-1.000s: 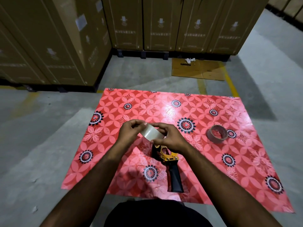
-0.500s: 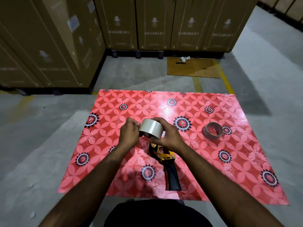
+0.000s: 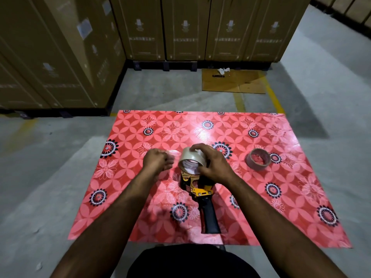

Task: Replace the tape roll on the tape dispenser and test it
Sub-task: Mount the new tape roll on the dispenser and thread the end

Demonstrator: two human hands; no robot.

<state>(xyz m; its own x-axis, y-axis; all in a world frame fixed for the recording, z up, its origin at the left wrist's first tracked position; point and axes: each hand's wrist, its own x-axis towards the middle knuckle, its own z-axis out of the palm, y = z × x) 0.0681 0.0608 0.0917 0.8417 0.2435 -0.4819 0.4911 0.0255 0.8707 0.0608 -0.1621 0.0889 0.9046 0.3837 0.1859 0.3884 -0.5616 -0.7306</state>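
- My right hand (image 3: 213, 167) grips the new tape roll (image 3: 192, 161) just above the dispenser (image 3: 200, 194).
- My left hand (image 3: 157, 162) pinches the tape's free end at nine o'clock.
- The dispenser's handle points to six o'clock.

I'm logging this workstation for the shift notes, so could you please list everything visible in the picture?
Tape roll: one, clear, held above the mat's middle.
Tape dispenser: one, yellow and black, lying on the mat under the roll.
Used tape core: one, brown, on the mat to the right.
Mat: one, red with a flower pattern, on the floor.
Cartons: many, brown, stacked along the back and left.
Flat cardboard: one piece, brown, on the floor behind the mat.
Left hand: one, pinching the pulled-out tape end.
Right hand: one, gripping the tape roll.
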